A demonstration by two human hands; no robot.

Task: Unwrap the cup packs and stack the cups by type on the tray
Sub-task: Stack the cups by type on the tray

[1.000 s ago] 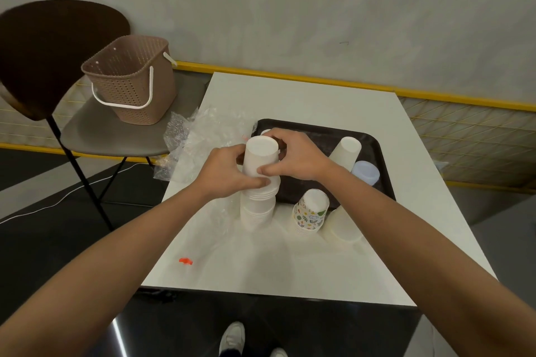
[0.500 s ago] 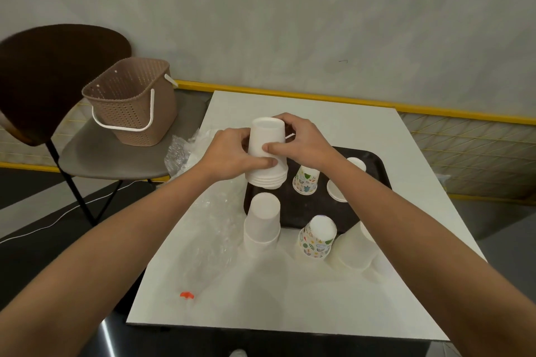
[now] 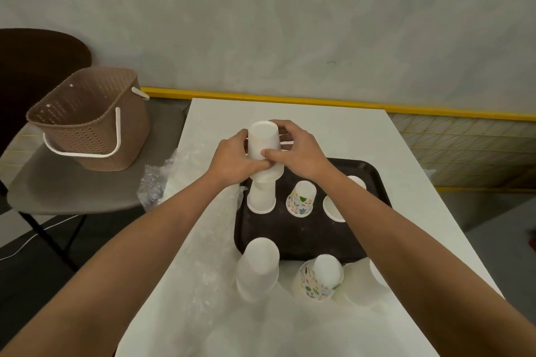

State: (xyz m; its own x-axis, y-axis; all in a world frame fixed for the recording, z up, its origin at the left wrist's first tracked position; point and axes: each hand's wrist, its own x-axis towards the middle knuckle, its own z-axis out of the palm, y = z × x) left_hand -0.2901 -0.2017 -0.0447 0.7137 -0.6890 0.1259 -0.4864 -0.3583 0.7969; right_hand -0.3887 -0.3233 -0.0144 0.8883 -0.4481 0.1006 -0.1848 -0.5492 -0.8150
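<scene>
My left hand (image 3: 233, 158) and my right hand (image 3: 295, 152) both grip a stack of upside-down white cups (image 3: 264, 143), held right over a white cup (image 3: 261, 197) standing on the dark tray's (image 3: 290, 236) far left corner. Whether the stack touches that cup I cannot tell. A patterned cup (image 3: 301, 197) and another white cup (image 3: 333, 207), partly hidden by my right forearm, also sit on the tray. In front of the tray stand a frosted cup stack (image 3: 258, 269) and a patterned cup stack (image 3: 320, 280).
Crumpled clear plastic wrap (image 3: 185, 200) lies along the white table's (image 3: 319, 124) left edge. A brown perforated basket (image 3: 87, 117) sits on a chair (image 3: 43, 188) to the left. More white cups (image 3: 377, 272) show at my right forearm.
Both hands lifted the upper white cups off the stack in front of the tray and carried them away from me, over the tray's far left corner. The camera tilted down.
</scene>
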